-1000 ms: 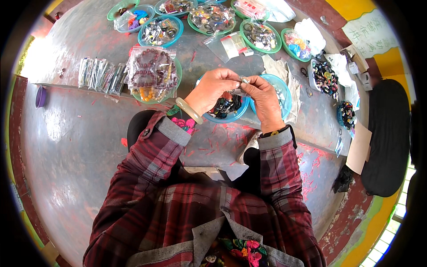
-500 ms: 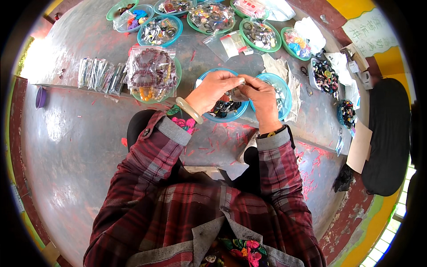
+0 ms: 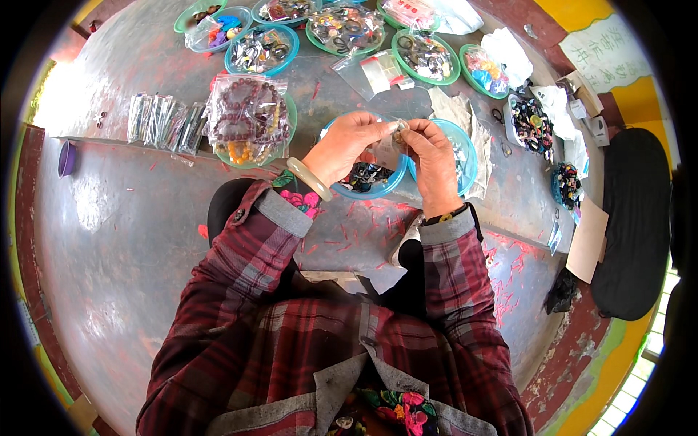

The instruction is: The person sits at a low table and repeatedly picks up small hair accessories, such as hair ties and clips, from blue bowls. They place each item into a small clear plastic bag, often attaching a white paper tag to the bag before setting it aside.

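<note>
Pinching grip: left hand (image 3: pixel 347 149) and right hand (image 3: pixel 435 161), fingers nearly closed on what looks like a small clear packet (image 3: pixel 390 154).
Packet: above the blue bowl (image 3: pixel 372 194) — contents unclear.
Slip risk: a loosened pinch could lose it among dark cords (image 3: pixel 366 177).

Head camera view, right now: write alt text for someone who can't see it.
The left hand and right hand together pinch a small, partly hidden item that looks like clear plastic, above two blue bowls of small things. More filled bowls stand farther off on the grey surface; bagged beads lie to the left.
</note>
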